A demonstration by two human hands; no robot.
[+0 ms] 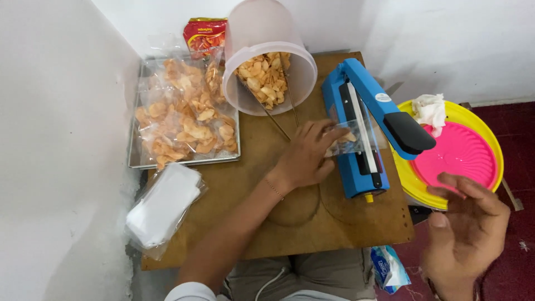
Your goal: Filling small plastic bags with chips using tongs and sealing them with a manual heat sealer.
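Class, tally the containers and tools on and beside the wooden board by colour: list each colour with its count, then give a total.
Blue: 1, the heat sealer
Pink: 1, the pink plate
Yellow: 1, the yellow plate under it
Silver: 1, the metal tray of bagged chips
Translucent white: 1, the tipped tub of chips
Total: 5

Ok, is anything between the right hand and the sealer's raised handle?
Nothing visible. The right hand hovers open, apart from the black handle of the blue sealer. The left hand holds the clear bag on the sealing bar.
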